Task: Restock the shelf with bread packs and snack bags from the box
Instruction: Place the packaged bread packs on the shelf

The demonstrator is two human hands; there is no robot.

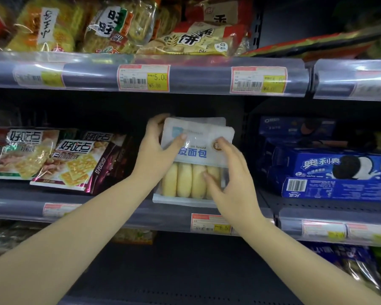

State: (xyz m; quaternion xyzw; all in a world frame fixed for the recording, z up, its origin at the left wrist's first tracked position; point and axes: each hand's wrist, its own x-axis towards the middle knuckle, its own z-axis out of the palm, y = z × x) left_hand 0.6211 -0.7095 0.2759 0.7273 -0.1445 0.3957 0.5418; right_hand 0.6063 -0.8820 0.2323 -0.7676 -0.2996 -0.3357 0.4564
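A white bread pack (191, 155) with blue lettering and a clear window showing pale buns lies tilted on the middle shelf (123, 214), another white pack just behind it. My left hand (161, 148) grips its upper left corner, thumb on the front. Over the lower right part my right hand (229, 179) lies with fingers spread on the window. The box is out of view.
Cracker bags (75, 164) lie to the left on the same shelf, blue cookie boxes (330, 172) to the right. The upper shelf holds rice cracker bags (119, 25). Price tags (143, 78) line the shelf rails. The bottom shelf (174, 271) below is dark.
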